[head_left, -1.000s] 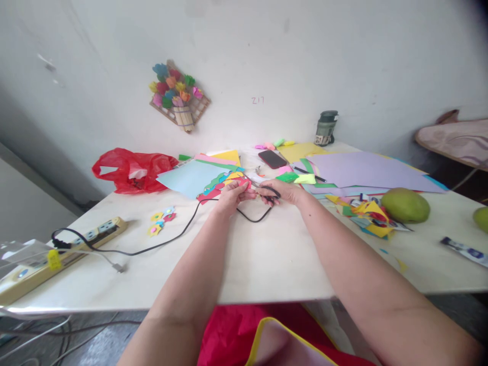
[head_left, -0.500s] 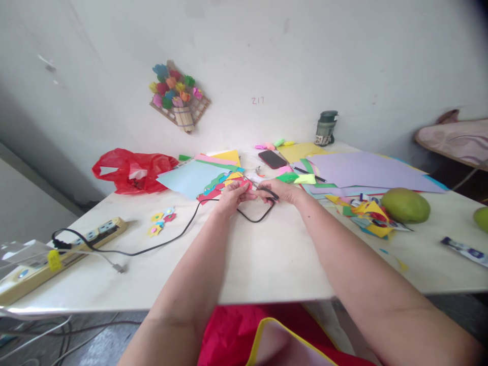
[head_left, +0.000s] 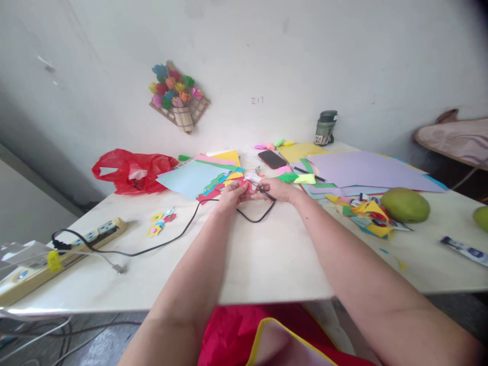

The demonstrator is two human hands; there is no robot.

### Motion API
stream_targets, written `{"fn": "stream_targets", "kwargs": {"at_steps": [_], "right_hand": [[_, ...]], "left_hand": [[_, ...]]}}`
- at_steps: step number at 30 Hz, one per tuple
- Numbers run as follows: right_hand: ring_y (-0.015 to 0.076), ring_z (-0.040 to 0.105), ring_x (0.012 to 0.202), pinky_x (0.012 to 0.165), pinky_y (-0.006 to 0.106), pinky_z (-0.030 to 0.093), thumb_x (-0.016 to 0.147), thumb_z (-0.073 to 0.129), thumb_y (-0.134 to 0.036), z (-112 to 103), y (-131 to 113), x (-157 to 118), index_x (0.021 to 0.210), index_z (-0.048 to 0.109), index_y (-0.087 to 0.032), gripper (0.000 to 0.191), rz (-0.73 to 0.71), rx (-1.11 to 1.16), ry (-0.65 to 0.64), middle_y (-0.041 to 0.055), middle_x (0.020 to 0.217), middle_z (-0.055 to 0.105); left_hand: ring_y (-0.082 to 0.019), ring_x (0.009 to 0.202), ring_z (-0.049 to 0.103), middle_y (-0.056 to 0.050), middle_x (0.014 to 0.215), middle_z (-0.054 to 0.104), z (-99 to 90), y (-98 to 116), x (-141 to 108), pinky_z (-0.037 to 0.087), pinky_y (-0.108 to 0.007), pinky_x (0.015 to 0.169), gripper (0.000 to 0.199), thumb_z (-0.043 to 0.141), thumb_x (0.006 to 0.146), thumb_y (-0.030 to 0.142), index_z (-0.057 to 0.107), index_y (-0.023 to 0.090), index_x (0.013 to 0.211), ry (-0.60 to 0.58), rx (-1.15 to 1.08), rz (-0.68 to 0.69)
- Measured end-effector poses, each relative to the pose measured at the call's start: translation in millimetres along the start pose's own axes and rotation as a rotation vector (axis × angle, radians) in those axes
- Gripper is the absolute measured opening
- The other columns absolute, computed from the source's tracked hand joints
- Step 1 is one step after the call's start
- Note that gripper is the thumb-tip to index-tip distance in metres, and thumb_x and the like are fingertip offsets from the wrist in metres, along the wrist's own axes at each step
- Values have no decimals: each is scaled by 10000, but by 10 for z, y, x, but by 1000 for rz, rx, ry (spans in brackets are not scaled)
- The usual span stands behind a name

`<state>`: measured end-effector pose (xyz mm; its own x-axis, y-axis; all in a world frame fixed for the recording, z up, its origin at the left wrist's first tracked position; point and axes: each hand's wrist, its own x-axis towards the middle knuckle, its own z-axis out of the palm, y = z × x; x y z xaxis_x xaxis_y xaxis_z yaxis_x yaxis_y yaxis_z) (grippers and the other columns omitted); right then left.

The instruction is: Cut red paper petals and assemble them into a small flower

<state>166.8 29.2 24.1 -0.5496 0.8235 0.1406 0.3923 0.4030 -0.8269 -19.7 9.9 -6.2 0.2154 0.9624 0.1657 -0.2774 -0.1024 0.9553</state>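
Near the middle of the table, my left hand [head_left: 232, 195] pinches a small red paper piece [head_left: 247, 185] between thumb and fingers. Close on its right, my right hand [head_left: 279, 190] is closed around black-handled scissors [head_left: 264, 192], the blades angled toward the red piece. Fingers partly cover both items. Just beyond my hands lies a white object [head_left: 253, 178], too small to make out. Wavy-cut coloured paper strips [head_left: 213, 189] lie behind my left hand. A black cord [head_left: 179, 235] runs beneath my left hand and loops up to my right hand.
Small paper flowers [head_left: 162, 222] and a power strip [head_left: 110, 226] are on the left, with a red plastic bag [head_left: 141, 170] behind. Lilac sheets [head_left: 354, 170], paper scraps [head_left: 371, 216], a green fruit [head_left: 405, 205] and a tube [head_left: 465, 250] lie right. A phone [head_left: 272, 159] sits behind.
The scissors in my right hand have turned slightly, so their black handle looks narrower and lower. My left hand and the red paper piece stay nearly in place.
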Motion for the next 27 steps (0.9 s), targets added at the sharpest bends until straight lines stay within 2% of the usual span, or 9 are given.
{"fn": "stream_targets", "kwargs": {"at_steps": [5, 9, 13, 27], "right_hand": [[76, 451, 447, 443, 207, 365, 654, 772, -372, 13, -28, -7, 753, 582, -152, 307, 47, 99, -40, -65, 494, 504], [67, 465, 405, 354, 182, 297, 771, 699, -310, 16, -46, -20, 712, 560, -147, 222, 73, 133, -63, -29, 507, 534], [65, 472, 397, 317, 173, 266, 856, 608, -318, 5, -26, -25, 689, 535, -150, 247, 70, 213, -118, -11, 528, 545], [60, 461, 388, 301, 167, 272, 812, 670, -365, 3, -12, -28, 674, 532, -154, 287, 50, 254, -127, -10, 525, 555]], "left_hand": [[-185, 679, 695, -31, 685, 672, 16, -2, 4, 562, -357, 784, 333, 798, 667, 352, 554, 137, 740, 6, -45, 0], [-203, 663, 705, -26, 663, 666, 37, 24, -10, 567, -372, 778, 321, 787, 677, 323, 523, 145, 718, 23, -62, -18], [-203, 664, 708, -31, 652, 672, 51, 45, -24, 564, -380, 801, 291, 768, 700, 296, 520, 145, 725, 40, -63, -24], [-192, 633, 699, -36, 669, 675, 53, 44, -23, 568, -368, 768, 306, 796, 660, 291, 538, 137, 713, 42, -75, -14]]}}
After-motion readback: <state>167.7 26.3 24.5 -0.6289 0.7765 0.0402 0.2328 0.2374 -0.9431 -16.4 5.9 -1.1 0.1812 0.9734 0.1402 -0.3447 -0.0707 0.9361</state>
